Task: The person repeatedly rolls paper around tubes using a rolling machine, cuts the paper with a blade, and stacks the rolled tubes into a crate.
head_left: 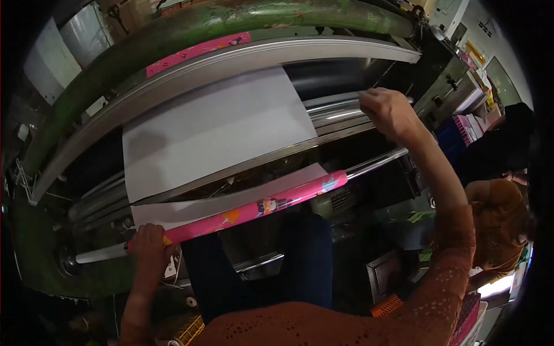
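Observation:
A pink printed roll [242, 214] sits on a metal shaft [378, 162] that crosses the machine in front of my body. My left hand [150, 243] is closed around the roll's left end. My right hand [389, 112] is raised over the right end of the metal rollers, its fingers curled together; what they hold, if anything, is hidden. A wide white sheet [216, 135] comes from under the metal bar [231, 59], passes over the rollers [340, 111] and a metal edge, and curves down to the roll.
A thick green tube [231, 26] spans the far side, with a pink printed strip [199, 53] below it. Another person [499, 222] is at the right. An orange basket [386, 306] and a yellow crate [191, 331] are low near my body.

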### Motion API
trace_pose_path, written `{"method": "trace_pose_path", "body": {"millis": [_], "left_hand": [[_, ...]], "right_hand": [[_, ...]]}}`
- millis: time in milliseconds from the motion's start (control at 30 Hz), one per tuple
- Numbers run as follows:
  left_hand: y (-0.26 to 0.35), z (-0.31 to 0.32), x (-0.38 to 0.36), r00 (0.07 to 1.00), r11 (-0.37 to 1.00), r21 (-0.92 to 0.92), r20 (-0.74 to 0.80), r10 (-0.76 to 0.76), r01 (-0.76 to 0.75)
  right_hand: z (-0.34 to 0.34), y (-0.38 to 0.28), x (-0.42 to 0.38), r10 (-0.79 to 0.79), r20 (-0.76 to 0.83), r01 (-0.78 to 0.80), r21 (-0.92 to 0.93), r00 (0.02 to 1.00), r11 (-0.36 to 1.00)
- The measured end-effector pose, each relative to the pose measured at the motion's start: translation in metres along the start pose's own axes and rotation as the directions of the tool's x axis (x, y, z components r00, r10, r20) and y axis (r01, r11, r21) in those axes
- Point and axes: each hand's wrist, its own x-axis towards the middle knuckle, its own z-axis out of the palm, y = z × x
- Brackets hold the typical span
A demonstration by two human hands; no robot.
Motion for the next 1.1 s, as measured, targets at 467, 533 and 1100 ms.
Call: {"method": "trace_pose_path", "body": {"millis": [467, 533, 1100], "left_hand": [[0.217, 0.028, 0.141, 0.988, 0.996, -0.008, 0.128, 0.090, -0.090], [0.253, 0.033, 0.163, 0.983, 0.984, -0.040, 0.065, 0.174, -0.171], [0.473, 0.065, 0.286, 0.726, 0.825, -0.138, -0.568, 0.387, -0.547]], "right_hand": [[0.034, -0.147, -0.085, 0.558, -0.370, 0.011, 0.840, 0.743, 0.543], [0.044, -0.138, -0.109, 0.614, -0.359, -0.018, 0.854, 0.703, 0.520], [0.018, -0.113, -0.230, 0.958, -0.280, -0.201, 0.937, 0.056, 0.285]]}}
